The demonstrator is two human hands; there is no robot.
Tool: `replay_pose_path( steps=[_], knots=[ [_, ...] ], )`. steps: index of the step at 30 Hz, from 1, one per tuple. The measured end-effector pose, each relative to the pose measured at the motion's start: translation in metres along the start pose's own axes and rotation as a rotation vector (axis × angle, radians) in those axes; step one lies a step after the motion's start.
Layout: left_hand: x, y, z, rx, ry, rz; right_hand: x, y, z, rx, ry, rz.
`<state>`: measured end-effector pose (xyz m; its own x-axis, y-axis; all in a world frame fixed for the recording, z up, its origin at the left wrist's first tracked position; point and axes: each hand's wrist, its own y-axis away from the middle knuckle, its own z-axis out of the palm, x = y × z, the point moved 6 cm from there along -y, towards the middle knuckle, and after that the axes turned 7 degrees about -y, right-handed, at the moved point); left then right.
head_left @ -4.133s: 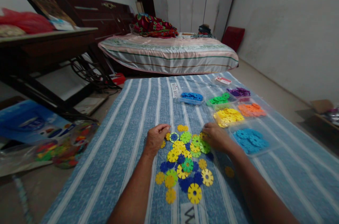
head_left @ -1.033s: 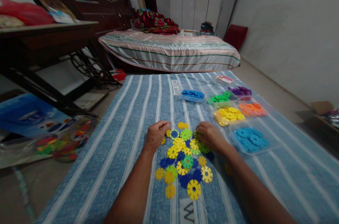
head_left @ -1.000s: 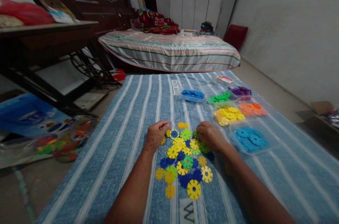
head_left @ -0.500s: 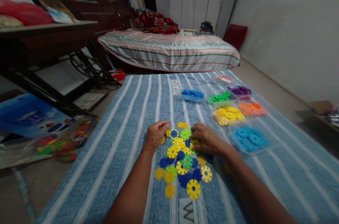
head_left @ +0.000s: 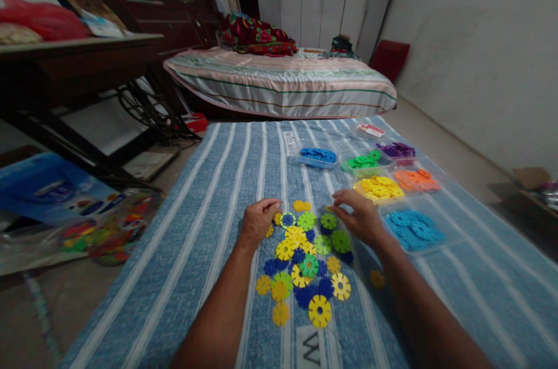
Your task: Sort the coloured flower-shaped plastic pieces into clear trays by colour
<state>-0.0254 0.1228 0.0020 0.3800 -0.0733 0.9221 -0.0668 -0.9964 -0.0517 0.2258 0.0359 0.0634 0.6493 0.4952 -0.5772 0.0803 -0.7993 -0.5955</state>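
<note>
A pile of notched plastic discs [head_left: 294, 234], yellow, green and dark blue, lies spread on the striped cloth. My left hand [head_left: 260, 221] rests at the pile's far left edge with thumb and fingers pinched together; whatever may be in the pinch is hidden. Beside it lie a blue disc with a pale rim [head_left: 288, 219] and small orange-yellow discs. At the pile's right side, my right hand [head_left: 358, 213] pinches what looks like a yellow disc [head_left: 329, 208], seen at its edge. Just below those fingertips are green discs [head_left: 340, 241].
Clear trays to the right hold sorted discs: blue [head_left: 318, 155], green [head_left: 362, 160], purple [head_left: 397, 150], yellow [head_left: 378, 187], orange [head_left: 417, 179] and light blue [head_left: 414, 228]. A lone orange-yellow disc [head_left: 377, 279] lies near my right forearm. A bed [head_left: 283, 84] stands beyond the table.
My right hand has lifted and moved right, away from the pile, with the yellow disc at its fingertips. Green discs it covered now show. My left hand keeps its place.
</note>
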Motion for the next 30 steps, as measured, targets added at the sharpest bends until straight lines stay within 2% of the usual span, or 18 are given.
replay_pose_path(
  steps=[3, 4, 6, 8, 13, 17, 25, 30],
  knots=[
    [-0.001, 0.000, 0.000, 0.000, -0.022, 0.003, 0.012, 0.000, -0.039, 0.342, 0.303, 0.027],
    [-0.001, 0.000, 0.000, -0.001, -0.033, 0.005, 0.016, 0.001, -0.048, 0.412, 0.394, 0.044],
    [-0.001, 0.000, 0.000, -0.009, -0.058, 0.009, 0.021, 0.003, -0.055, 0.463, 0.489, 0.058],
    [-0.001, -0.001, 0.000, -0.014, -0.072, 0.011, 0.022, 0.004, -0.047, 0.410, 0.464, 0.039],
    [-0.004, -0.002, 0.000, -0.009, -0.079, 0.015, 0.005, 0.005, 0.004, 0.116, 0.258, -0.052],
    [0.000, 0.000, 0.001, -0.027, -0.141, 0.057, 0.004, 0.009, 0.036, -0.054, 0.217, -0.037],
    [0.007, 0.000, 0.007, -0.067, -0.303, 0.172, 0.026, 0.017, 0.059, -0.220, 0.221, 0.121],
    [0.012, -0.001, 0.014, -0.093, -0.487, 0.210, 0.035, 0.017, 0.064, -0.216, 0.175, 0.160]
  ],
)
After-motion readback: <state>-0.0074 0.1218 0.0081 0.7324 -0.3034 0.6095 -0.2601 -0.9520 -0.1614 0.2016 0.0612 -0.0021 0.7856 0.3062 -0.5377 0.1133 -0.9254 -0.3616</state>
